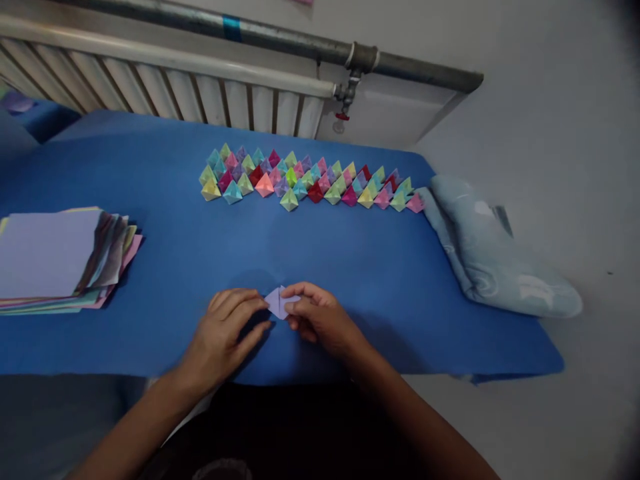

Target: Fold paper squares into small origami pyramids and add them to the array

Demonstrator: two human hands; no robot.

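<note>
A small piece of folded lilac origami paper (274, 303) is held just above the blue surface, near its front edge. My right hand (320, 317) pinches its right side between thumb and fingers. To the left, my left hand (227, 330) has its fingertips at the paper's left corner, with the thumb apart below. That hand does not grip the paper. Beyond both hands stand rows of folded paper pieces (315, 192), pointed and many-coloured, in pink, green, blue, yellow, red and purple.
A stack of coloured paper sheets (47, 250), lilac on top, lies at the left. The blue-covered table (200, 247) meets a white radiator (185, 93) at the back. On the right rests a folded pale blue blanket (490, 247). A grey pipe (295, 43) runs along the wall.
</note>
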